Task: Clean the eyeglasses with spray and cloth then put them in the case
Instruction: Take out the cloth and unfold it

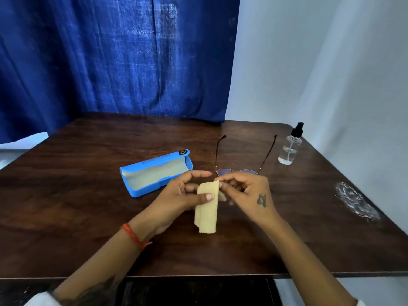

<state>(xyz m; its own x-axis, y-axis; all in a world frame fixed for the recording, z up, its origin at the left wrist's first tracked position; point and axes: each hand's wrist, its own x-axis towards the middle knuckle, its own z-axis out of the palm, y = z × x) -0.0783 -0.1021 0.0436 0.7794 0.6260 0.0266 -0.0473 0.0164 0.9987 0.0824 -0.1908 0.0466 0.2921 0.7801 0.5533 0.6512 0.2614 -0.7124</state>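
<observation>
Folded cloth [207, 208] is pinched by left hand [183, 195] and right hand [247, 193], both grips clamped on it, just in front of eyeglasses [240, 166] on counter [88, 195]. Open case [154, 173] lies left of glasses, spray bottle [290, 146] to their right.

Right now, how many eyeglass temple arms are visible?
2. The thin dark-framed eyeglasses lie open on the brown wooden table: one arm nearer the blue case, one nearer the clear spray bottle.
</observation>
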